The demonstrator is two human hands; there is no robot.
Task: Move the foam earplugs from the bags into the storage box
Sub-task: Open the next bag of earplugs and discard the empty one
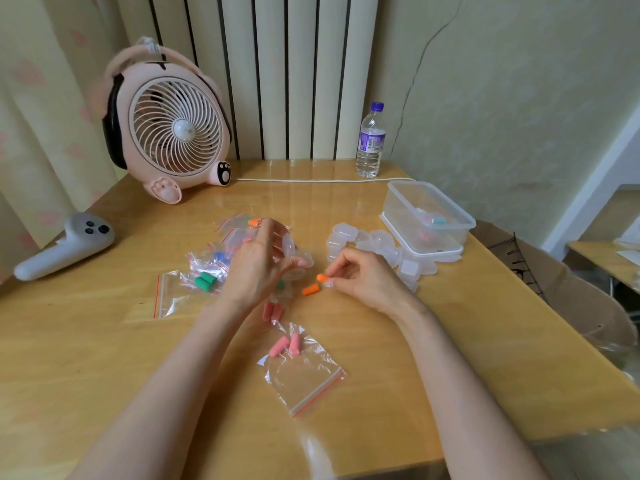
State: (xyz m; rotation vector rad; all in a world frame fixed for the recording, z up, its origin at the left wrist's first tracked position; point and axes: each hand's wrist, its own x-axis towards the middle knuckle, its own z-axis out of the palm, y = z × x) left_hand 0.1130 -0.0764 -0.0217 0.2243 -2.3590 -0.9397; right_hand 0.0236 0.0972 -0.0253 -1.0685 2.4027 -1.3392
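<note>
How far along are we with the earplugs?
Early. A few earplugs lie in the storage box. The right hand pinches an orange earplug; the left hand holds clear plastic. Left: a second orange earplug loose on the table, plus green earplugs, pink earplugs and others in bags.

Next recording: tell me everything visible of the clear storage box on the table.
The storage box is a clear rectangular plastic tub with rounded corners and a thick rim, open on top. It stands upright at the far right of the table, apparently on its lid. Inside lie a few small pink, red and teal pieces, too blurred to name. Small clear cases crowd its left side.
</note>
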